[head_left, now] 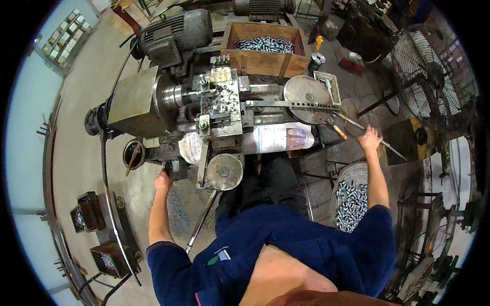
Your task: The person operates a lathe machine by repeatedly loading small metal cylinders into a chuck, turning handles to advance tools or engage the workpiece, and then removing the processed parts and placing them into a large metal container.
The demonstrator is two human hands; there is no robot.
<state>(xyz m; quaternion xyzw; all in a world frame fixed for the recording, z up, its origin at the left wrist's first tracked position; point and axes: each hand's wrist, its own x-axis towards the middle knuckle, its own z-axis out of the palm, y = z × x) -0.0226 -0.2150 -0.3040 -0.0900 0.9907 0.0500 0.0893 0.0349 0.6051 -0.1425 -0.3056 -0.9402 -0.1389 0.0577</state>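
Observation:
A small lathe (pixel 220 102) stands before me, with a shiny round chuck (pixel 172 96) at its left and an oily, chip-strewn tool block in the middle. My right hand (pixel 369 140) is closed round a long metal lever (pixel 393 149) that runs out from the perforated bar (pixel 291 104) at the machine's right. Down at the front left edge, my left hand (pixel 163 181) is closed near a dark fitting; what its fingers hold is hidden. Between my arms, a round metal disc (pixel 224 172) with a second rod handle (pixel 202 220) juts toward me.
A wooden box (pixel 265 65) of small metal parts sits behind the lathe. A basket (pixel 334 204) of similar parts stands by my right arm. A motor (pixel 176 33), a large fan (pixel 426 74), a pot with a brush (pixel 133 153) and small bins (pixel 109 257) surround the machine.

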